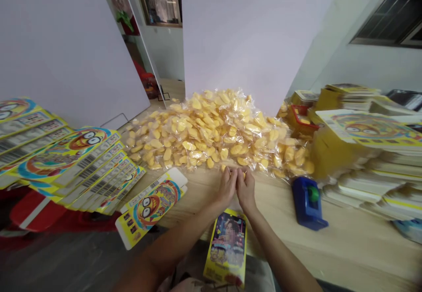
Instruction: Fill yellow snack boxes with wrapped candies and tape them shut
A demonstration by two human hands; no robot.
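Note:
My left hand (227,187) and my right hand (246,188) are side by side at the front edge of a heap of yellow oval pieces in clear plastic wrappers (211,129). Both have their fingers closed, and the hands touch each other. A bit of yellow shows at the fingertips of each, seemingly wrapped yellow pieces; most of what they hold is hidden. Between my forearms, a yellow box with a dark picture panel (227,248) stands near my lap. Left of my arms, a flattened-looking yellow carton with a cartoon face (151,206) lies at the table edge.
Fanned cartoon cartons (79,160) lie at left, above a red stool (38,210). At right are a blue tape dispenser (308,204), tall stacks of flat cartons (369,164) and a red basket (301,118). White boards (250,41) stand behind the heap.

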